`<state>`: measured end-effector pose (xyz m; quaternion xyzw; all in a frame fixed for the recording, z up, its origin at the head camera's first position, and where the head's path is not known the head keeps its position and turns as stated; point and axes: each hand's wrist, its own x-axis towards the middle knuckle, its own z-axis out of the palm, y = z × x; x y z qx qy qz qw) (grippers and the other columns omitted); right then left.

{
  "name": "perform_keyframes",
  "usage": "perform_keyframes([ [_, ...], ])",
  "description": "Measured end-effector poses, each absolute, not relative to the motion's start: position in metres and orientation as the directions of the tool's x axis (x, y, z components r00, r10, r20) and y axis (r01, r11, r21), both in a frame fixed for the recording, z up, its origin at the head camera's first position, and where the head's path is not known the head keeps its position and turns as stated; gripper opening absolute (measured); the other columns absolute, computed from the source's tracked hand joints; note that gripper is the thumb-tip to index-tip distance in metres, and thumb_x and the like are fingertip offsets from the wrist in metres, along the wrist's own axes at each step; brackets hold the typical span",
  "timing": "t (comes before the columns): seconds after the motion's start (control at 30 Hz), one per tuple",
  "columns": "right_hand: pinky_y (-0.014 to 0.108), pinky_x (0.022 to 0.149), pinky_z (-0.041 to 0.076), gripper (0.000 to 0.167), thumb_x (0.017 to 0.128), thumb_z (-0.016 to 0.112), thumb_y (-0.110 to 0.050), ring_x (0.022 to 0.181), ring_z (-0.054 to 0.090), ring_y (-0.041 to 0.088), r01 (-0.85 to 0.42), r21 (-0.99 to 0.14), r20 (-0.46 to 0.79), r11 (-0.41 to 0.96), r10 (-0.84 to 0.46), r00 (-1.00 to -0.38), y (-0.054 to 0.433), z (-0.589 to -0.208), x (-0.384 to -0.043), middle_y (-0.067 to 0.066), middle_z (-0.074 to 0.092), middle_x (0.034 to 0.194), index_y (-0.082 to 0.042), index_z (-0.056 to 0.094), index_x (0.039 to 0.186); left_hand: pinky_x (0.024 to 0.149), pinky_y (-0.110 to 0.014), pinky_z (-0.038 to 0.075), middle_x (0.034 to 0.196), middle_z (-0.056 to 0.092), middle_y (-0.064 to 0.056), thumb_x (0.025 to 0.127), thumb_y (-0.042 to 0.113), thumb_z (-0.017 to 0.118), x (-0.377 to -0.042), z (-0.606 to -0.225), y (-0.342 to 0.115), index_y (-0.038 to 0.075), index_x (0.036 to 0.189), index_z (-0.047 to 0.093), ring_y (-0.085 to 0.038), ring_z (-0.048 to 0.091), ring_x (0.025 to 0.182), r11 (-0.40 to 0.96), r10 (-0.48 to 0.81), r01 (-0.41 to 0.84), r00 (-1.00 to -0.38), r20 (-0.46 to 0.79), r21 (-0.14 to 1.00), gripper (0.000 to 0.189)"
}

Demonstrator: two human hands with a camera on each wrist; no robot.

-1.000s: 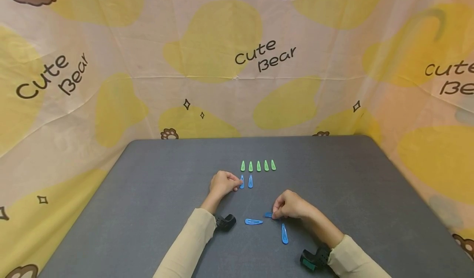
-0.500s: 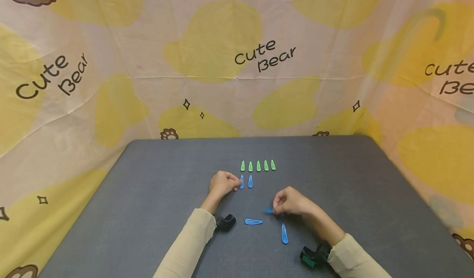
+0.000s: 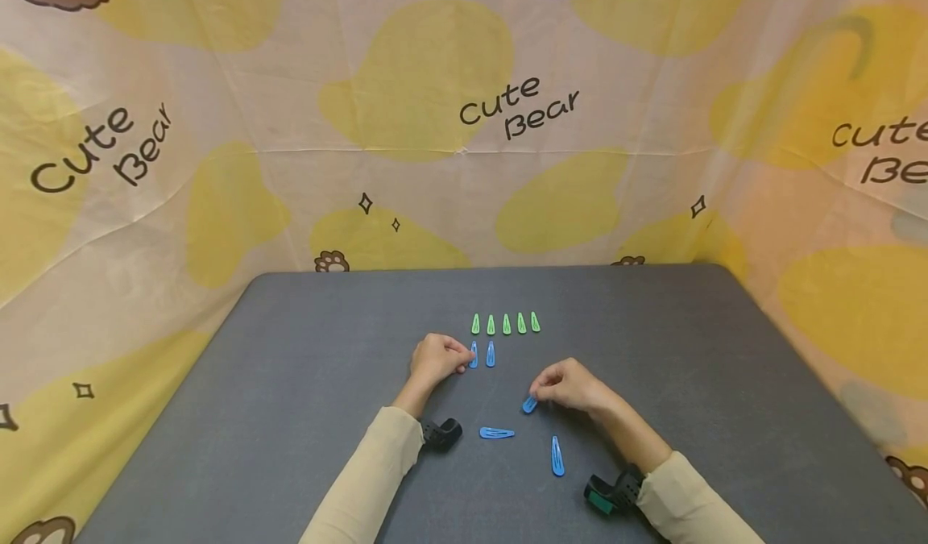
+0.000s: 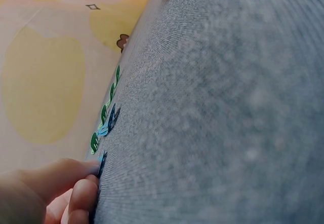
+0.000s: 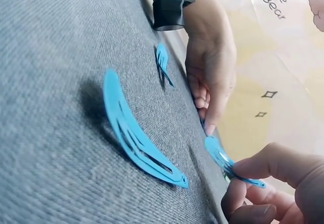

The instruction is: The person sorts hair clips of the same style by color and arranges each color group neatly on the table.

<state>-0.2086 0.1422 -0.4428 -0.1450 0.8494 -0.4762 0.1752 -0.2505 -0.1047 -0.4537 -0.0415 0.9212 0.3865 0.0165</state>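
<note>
My right hand (image 3: 569,384) pinches a blue snap hair clip (image 3: 528,404) between thumb and fingers, its rounded end pointing out past the fingertips in the right wrist view. Further left, my left hand (image 3: 437,359) stays low at the table, thumb and fingertips pinching the side of the leftmost blue hair clip (image 3: 474,355). A second blue hair clip (image 3: 490,355) lies parallel to it on the right. Behind these two, several green hair clips (image 3: 506,324) form a straight row. My fingers partly cover the clip at my left hand.
Nearer the front of the grey table (image 3: 290,447) lie two loose blue hair clips, one sideways (image 3: 496,433) and one pointing lengthwise (image 3: 557,456). Each wrist bears a black camera mount (image 3: 442,436). A patterned cloth (image 3: 413,85) hangs behind the table.
My right hand has moved slightly away from me, and the blue hair clip in it has turned from sideways to slanting. My left hand has stayed in place.
</note>
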Motion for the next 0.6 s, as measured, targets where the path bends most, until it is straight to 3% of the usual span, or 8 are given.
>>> perform_keyframes([
  [0.3,0.02,0.048,0.031,0.019,0.09,0.061,-0.01,0.052,0.04,0.006,-0.02,-0.876,-0.211,0.483,-0.42,-0.882,0.14,-0.442,-0.215,-0.008,0.045,0.056,0.007,0.068,0.093,0.059,-0.023,0.037,0.055,0.067,0.001,0.077,0.029,0.079,-0.251,-0.453,-0.105,0.012,0.072,0.074,-0.009,0.057,0.054,0.688,-0.066,-0.098,-0.995,-0.072,0.719,0.019],
  [0.6,0.021,0.05,0.034,0.022,0.088,0.065,-0.011,0.055,0.042,0.008,0.021,-0.894,-0.226,0.447,-0.412,-0.883,0.14,-0.441,-0.222,-0.009,0.049,0.061,0.009,0.069,0.097,0.059,-0.023,0.037,0.055,0.067,0.0,0.077,0.028,0.079,-0.25,-0.453,-0.104,0.011,0.071,0.074,-0.009,0.057,0.055,0.685,-0.063,-0.096,-0.995,-0.072,0.722,0.019],
])
